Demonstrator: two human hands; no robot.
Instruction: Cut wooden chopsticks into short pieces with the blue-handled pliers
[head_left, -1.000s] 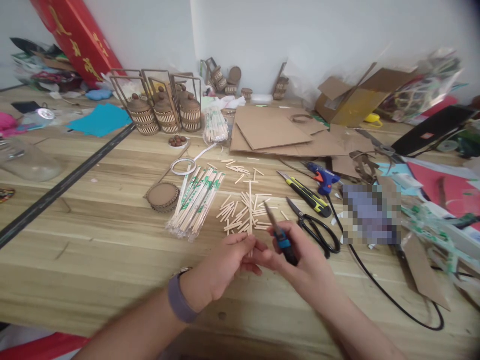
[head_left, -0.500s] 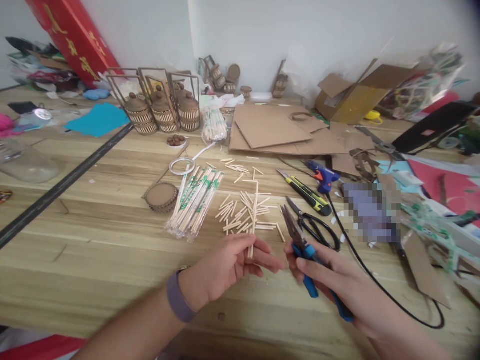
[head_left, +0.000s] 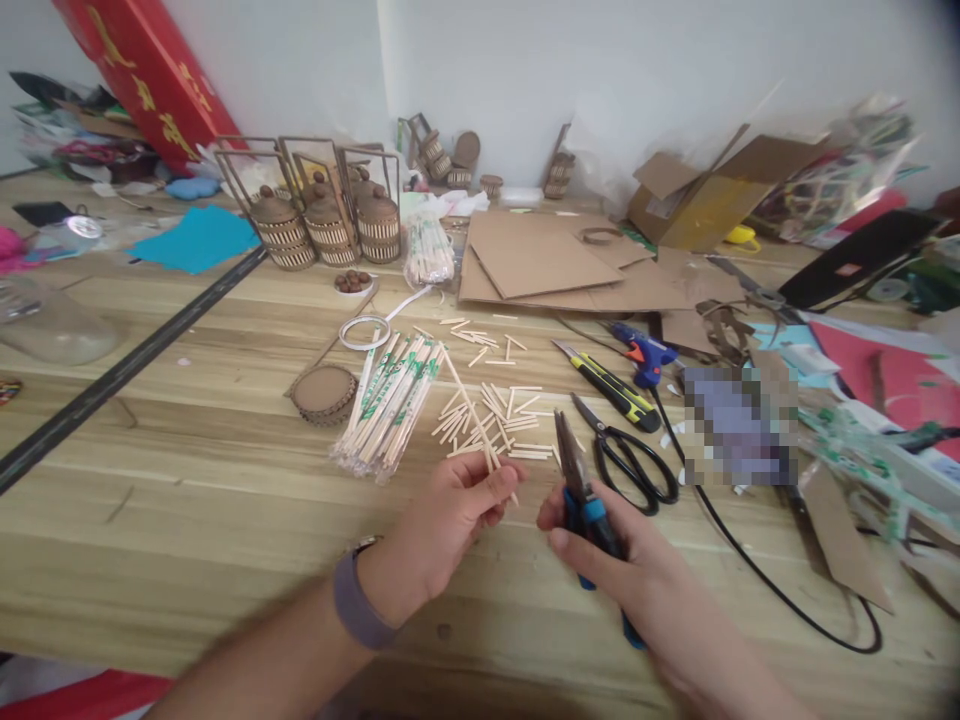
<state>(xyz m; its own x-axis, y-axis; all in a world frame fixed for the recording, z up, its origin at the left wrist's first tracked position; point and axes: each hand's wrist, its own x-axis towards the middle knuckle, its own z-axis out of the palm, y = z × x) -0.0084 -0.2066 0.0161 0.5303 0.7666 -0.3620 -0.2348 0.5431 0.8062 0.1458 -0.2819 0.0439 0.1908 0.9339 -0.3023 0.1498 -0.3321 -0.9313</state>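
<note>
Between the thumb and fingers of my left hand (head_left: 457,520) is a thin wooden chopstick (head_left: 466,400), slanting up and to the left; a shorter stick seems to lie along it. My right hand (head_left: 622,545) is wrapped round blue-and-black pliers (head_left: 592,510), jaws pointing up. Short cut wooden sticks (head_left: 487,415) are scattered on the table just beyond my hands. Left of them lies a bundle of chopsticks in plastic wrappers (head_left: 394,400). Black-handled scissors (head_left: 634,465) rest right of the pliers, with a yellow-black utility knife (head_left: 611,385) behind.
A blue glue gun (head_left: 645,352) with a black cable lies to the right. Cardboard sheets (head_left: 544,255) are at the back. Small woven baskets with handles (head_left: 322,225) stand back left, near a round woven piece (head_left: 324,390) and a roll of white tape (head_left: 364,332).
The chopstick in my left hand has swung from upright to slanting left, and the fingers have closed more round it. My right hand with the pliers has shifted left, nearer the left hand.
</note>
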